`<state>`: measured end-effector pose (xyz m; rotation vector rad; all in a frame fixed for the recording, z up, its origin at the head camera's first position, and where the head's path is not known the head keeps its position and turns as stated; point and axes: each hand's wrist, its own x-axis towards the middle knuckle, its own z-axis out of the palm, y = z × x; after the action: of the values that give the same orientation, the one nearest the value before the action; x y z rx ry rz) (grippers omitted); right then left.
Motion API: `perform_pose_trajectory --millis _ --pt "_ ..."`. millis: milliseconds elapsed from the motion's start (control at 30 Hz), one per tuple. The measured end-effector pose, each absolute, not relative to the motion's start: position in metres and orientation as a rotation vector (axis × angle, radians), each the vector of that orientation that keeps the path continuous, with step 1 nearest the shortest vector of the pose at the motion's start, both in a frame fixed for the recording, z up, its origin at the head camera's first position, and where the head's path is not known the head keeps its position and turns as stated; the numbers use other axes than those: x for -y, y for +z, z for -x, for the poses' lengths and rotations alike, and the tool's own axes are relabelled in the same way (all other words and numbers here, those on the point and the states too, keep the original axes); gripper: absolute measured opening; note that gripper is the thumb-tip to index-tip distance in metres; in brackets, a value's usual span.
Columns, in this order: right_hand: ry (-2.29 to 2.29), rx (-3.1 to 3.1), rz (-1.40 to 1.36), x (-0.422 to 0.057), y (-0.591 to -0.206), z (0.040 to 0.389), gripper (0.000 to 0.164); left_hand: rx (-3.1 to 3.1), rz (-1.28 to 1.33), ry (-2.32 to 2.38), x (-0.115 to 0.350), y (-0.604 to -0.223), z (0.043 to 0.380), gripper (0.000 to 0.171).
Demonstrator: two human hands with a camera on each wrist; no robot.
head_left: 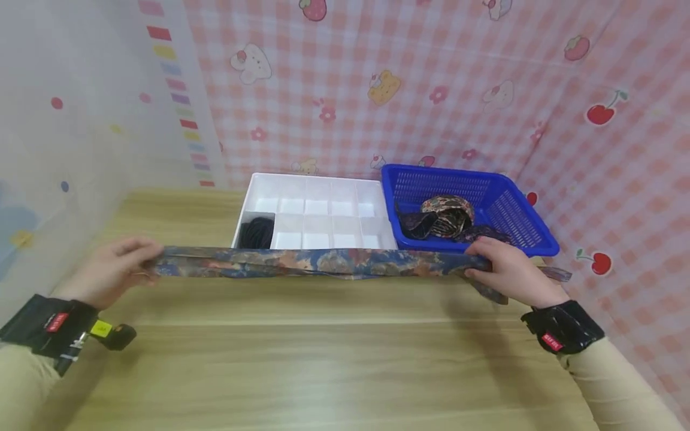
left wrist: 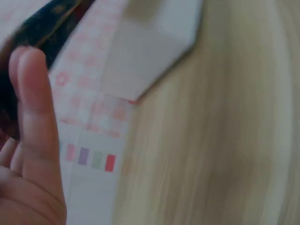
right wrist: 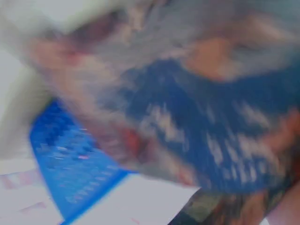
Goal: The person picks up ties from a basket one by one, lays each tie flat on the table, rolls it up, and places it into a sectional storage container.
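A long blue, grey and orange floral fabric strip [head_left: 323, 262] is stretched nearly level between both hands, above the table. My left hand [head_left: 115, 269] pinches its left end between thumb and fingers; in the left wrist view the thumb [left wrist: 35, 93] lies along the dark fabric [left wrist: 44, 35]. My right hand [head_left: 509, 272] pinches the strip near its other end, and loose tails hang past the fingers. Blurred floral fabric [right wrist: 173, 112] fills most of the right wrist view, hiding nearly all of that hand.
A white divided box [head_left: 318, 224] stands behind the strip, black coiled cord [head_left: 257, 233] in its front-left compartment. Beside it, a blue plastic basket [head_left: 517, 209] holds a rolled patterned strip [head_left: 450, 215] and dark fabric. Printed cloth walls [head_left: 334, 90] close off the wooden table [head_left: 323, 371].
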<state>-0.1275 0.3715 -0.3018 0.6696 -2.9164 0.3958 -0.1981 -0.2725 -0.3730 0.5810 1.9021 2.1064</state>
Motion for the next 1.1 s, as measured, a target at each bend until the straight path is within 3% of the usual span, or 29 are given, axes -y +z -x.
perform_pose_trajectory --millis 133,333,500,667,833,967,1100 --pt "0.301 2.966 -0.681 -0.382 -0.324 0.123 0.035 -2.449 -0.573 1.594 0.267 -0.373 0.193 0.029" --pt "0.093 2.750 -0.793 -0.399 -0.340 0.123 0.024 -2.817 -0.893 1.329 0.262 -0.369 0.184 0.018" --pt "-0.020 2.434 -0.836 -0.412 -0.339 0.121 0.033 -3.117 -1.171 1.157 0.246 -0.360 0.193 0.032" --pt "0.049 2.765 -0.879 -0.409 -0.362 0.109 0.036 -3.160 -1.287 0.765 0.245 -0.373 0.192 0.044" --pt "0.422 3.080 -0.601 -0.411 -0.358 0.105 0.031 -2.956 -1.160 0.687 0.254 -0.379 0.187 0.038" --pt "0.425 3.131 -0.499 -0.410 -0.351 0.111 0.033 -2.852 -0.976 0.762 0.263 -0.377 0.187 0.025" --pt "0.328 3.215 -0.539 -0.393 -0.369 0.127 0.040 -2.832 -0.884 0.754 0.282 -0.383 0.173 0.038"
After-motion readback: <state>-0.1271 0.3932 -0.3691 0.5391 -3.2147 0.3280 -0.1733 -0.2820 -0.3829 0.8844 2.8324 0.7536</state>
